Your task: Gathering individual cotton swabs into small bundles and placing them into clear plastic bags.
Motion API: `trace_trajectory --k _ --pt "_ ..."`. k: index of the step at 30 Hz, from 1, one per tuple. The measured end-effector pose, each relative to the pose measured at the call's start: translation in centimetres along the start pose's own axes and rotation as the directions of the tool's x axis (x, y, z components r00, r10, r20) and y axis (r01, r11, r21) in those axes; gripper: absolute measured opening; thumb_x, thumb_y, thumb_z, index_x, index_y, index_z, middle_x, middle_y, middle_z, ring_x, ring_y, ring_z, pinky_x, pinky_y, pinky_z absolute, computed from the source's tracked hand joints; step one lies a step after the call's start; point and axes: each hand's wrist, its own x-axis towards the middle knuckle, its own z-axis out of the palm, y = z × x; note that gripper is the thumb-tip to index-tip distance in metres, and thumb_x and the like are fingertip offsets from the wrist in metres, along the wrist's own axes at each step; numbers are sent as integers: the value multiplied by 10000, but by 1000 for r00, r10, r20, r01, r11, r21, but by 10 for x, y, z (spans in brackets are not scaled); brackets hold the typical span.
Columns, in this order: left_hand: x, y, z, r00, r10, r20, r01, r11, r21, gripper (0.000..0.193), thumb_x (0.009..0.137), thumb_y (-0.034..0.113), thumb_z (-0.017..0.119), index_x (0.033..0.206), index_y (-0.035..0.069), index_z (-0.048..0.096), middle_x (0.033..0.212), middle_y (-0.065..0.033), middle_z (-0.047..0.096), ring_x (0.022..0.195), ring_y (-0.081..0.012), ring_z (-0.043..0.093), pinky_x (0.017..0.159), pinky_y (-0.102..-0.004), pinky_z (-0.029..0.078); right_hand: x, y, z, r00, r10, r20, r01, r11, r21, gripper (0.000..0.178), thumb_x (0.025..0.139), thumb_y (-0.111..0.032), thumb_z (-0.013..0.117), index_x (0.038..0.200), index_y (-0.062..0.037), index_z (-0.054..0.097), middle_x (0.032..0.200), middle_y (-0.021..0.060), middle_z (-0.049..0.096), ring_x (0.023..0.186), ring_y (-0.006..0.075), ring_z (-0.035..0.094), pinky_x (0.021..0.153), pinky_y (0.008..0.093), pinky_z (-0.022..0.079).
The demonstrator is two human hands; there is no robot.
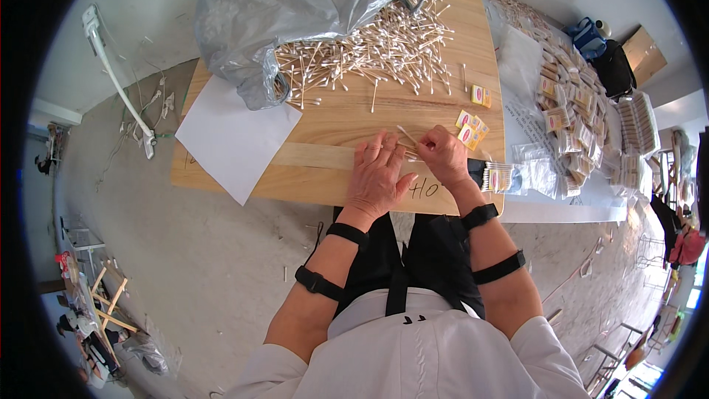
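Note:
My left hand (378,174) lies palm down near the front edge of the wooden table, its fingers stretched out. Beside it, my right hand (443,155) is closed in a pinch, with a cotton swab (405,134) slanting out from its fingertips. A few more swab tips show between the hands, partly covered by fingers. Beyond my hands spreads a big loose pile of cotton swabs (369,55), spilling from a grey plastic bag (269,11). Small yellow-and-white cards (471,131) lie to the right of my right hand.
A white paper sheet (240,137) lies at the table's left. Packed swabs (497,176) sit at the right edge, near a clear plastic bag (535,166). Further right, many packets of swabs (572,118) are heaped on a sheet. A white lamp-like arm (118,77) stands at left.

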Motion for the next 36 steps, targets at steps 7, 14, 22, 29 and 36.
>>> trace_trajectory --k 7,14,22,29,36 --pt "0 0 1 1000 -8 0 8 1000 -11 568 834 417 626 1221 8 550 1304 -138 528 1316 -312 378 1060 -467 270 1 -2 -2 1000 8 17 -8 1000 -17 124 765 -192 651 766 -69 666 797 73 636 727 258 645 658 356 505" --pt "0 2 0 1000 -14 17 14 1000 -3 604 823 400 644 1267 10 515 1317 -138 507 1309 -319 380 1059 -466 273 0 -2 -4 999 25 35 -25 999 24 131 766 -204 631 751 -82 676 807 76 637 766 301 644 674 406 508" --pt "3 4 -2 1000 -22 9 22 1000 0 628 813 381 662 1298 24 482 1360 -146 455 1319 -321 363 1052 -491 272 6 -2 -7 990 -51 128 47 998 31 139 756 -213 634 785 -84 680 827 89 644 782 322 641 682 413 507" --pt "2 3 -4 995 -62 73 61 998 6 610 805 368 672 1267 16 484 1332 -151 456 1320 -327 364 1033 -499 289 47 -23 -1 950 83 301 -99 994 37 242 755 -307 674 794 -68 676 811 147 664 800 330 650 697 430 513" --pt "2 -1 3 1000 -5 24 6 1000 -26 703 742 356 708 1284 -8 447 1322 -194 477 1323 -336 380 1069 -522 261 81 -57 52 997 1 -75 -8 995 -104 339 784 -392 667 825 -58 630 785 144 657 801 345 641 706 451 497"
